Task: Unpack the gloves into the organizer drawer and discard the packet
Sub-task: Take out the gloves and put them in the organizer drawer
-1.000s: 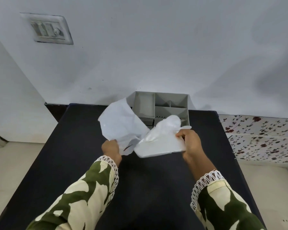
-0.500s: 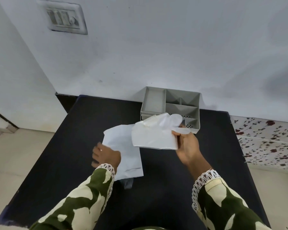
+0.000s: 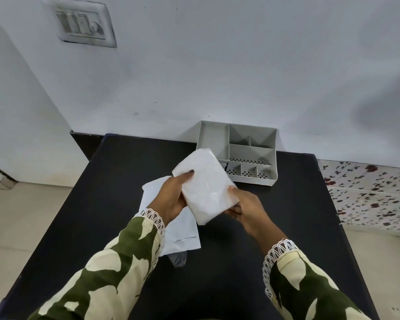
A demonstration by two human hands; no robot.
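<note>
Gloves (image 3: 206, 188) (folded white bundle) gripped by both hands, left hand (image 3: 171, 197) and right hand (image 3: 245, 206); organizer drawer (image 3: 252, 153) just beyond their fingertips.

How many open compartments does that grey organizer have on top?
7 in the grey plastic organizer: one tall on the left, two small at the back right, one wide below them, three small along the front. The white glove bundle covers the front left corner, possibly hiding more.

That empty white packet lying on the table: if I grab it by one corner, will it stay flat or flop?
Likely flop: the packet looks thin and lies creased and flat on the black table. Probably very light, so it may slide when nudged. Not fragile.
</note>
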